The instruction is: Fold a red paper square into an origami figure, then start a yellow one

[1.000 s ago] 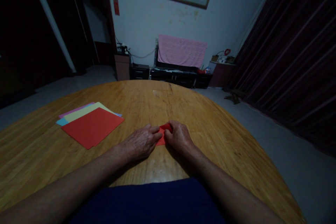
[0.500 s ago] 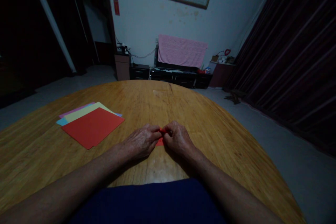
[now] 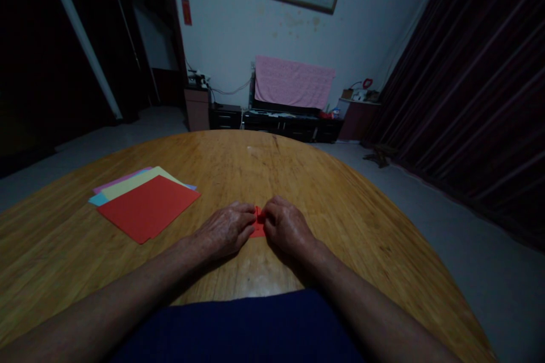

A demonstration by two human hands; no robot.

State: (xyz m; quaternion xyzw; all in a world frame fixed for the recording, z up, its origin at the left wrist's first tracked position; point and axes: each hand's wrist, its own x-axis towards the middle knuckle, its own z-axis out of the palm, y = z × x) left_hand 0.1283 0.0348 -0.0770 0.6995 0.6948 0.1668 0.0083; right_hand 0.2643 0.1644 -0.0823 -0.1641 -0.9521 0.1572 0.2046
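Between my hands, near the front of the round wooden table (image 3: 332,210), lies a small folded piece of red paper (image 3: 258,231). My left hand (image 3: 227,229) is closed on its left side, fingers pressed onto it. From the right, my right hand (image 3: 287,224) pinches the paper with curled fingers. A small raised flap shows in the gap between the fingertips. Most of the folded paper is hidden under both hands.
To the left on the table, a red sheet (image 3: 149,207) tops a fanned stack with a yellow sheet (image 3: 128,186) and blue and pink ones. Beyond the table, a pink towel (image 3: 293,82) drapes over a screen on a low black cabinet (image 3: 279,125).
My fingertips have moved slightly apart, so more of the red paper and its flap shows between them. The stack of sheets keeps its place on the table.
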